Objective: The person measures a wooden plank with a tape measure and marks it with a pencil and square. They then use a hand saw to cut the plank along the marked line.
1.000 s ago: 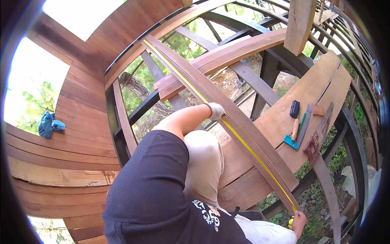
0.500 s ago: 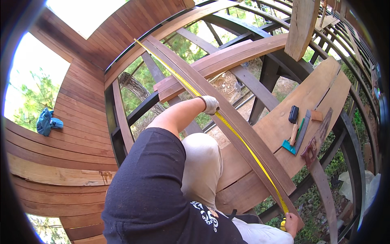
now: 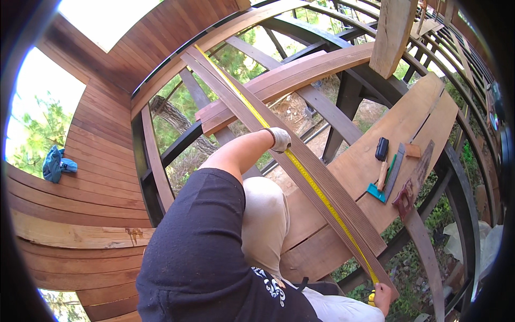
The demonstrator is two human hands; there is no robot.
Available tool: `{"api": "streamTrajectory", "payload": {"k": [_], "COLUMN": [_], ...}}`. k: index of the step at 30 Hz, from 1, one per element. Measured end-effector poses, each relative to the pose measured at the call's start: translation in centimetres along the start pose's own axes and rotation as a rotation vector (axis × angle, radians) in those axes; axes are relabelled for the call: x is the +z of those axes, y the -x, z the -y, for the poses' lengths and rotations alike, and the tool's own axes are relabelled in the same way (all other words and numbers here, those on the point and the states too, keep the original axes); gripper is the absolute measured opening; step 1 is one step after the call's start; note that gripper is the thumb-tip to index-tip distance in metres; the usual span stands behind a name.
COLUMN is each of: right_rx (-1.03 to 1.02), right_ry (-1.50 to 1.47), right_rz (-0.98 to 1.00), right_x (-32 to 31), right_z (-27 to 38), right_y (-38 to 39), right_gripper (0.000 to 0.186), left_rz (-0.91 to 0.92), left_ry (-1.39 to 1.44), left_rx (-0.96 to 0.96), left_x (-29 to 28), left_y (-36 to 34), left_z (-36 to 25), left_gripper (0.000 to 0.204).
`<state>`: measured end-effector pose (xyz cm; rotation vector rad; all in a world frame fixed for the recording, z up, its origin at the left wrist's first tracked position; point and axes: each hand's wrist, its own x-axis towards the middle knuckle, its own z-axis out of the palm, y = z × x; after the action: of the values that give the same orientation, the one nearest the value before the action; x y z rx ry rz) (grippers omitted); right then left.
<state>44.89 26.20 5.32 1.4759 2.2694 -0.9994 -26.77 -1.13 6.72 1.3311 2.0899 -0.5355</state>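
Note:
A long yellow tape measure blade runs nearly straight along two grooved brown planks lying side by side. My left hand, in a pale knit glove, is closed over the blade midway along the planks; its fingertips are partly hidden. At the near end, my bare right hand grips the yellow tape measure case beside the plank's edge. The blade's far tip reaches beyond the planks' far end, over the curved wooden rim.
Right of the planks, a wide board carries a hammer-like tool, a teal-handled square, a small wood block and a handsaw. Open gaps show between dark beams. A blue cloth lies on the slatted wood at left.
The blade's far end has swung right, from the left plank's edge to past the planks' far end. The blade now lies straighter. Both hands keep nearly the same places.

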Motion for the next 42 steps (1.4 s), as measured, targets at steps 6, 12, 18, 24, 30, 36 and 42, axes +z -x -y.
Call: {"api": "streamTrajectory", "payload": {"k": [6, 12, 18, 24, 30, 36, 42], "right_rx": [0.005, -0.011, 0.027, -0.070, 0.009, 0.228, 0.290], "right_ry": [-0.003, -0.018, -0.022, 0.079, 0.251, 0.260, 0.227], "right_rz": [0.001, 0.000, -0.016, -0.039, -0.331, -0.304, -0.292], "right_x": [-0.3, 0.7, 0.9, -1.5, -2.9, -1.9, -0.5], "right_z": [0.4, -1.5, -0.9, 1.7, 2.1, 2.5, 4.2], "right_y": [0.7, -0.3, 0.0, -1.4, -4.8, -6.6, -8.2], "right_gripper": [0.029, 0.030, 0.028, 0.035, 0.038, 0.040, 0.039], "left_rz": [0.010, -0.010, -0.011, -0.228, -0.570, -0.561, -0.473], "left_ry": [0.015, 0.021, -0.014, -0.052, 0.178, 0.060, 0.065], "left_rx": [-0.023, -0.028, 0.026, 0.237, 0.174, 0.279, 0.279], "left_x": [-0.7, 0.0, 1.4, 3.2, 1.4, 0.6, 2.6], "left_y": [0.0, 0.5, 0.1, -1.9, -0.9, -0.9, 0.2], "left_z": [-1.3, -1.1, -0.3, 2.5, -3.8, -8.3, -8.6], "left_gripper": [0.024, 0.024, 0.024, 0.026, 0.029, 0.046, 0.047]}}
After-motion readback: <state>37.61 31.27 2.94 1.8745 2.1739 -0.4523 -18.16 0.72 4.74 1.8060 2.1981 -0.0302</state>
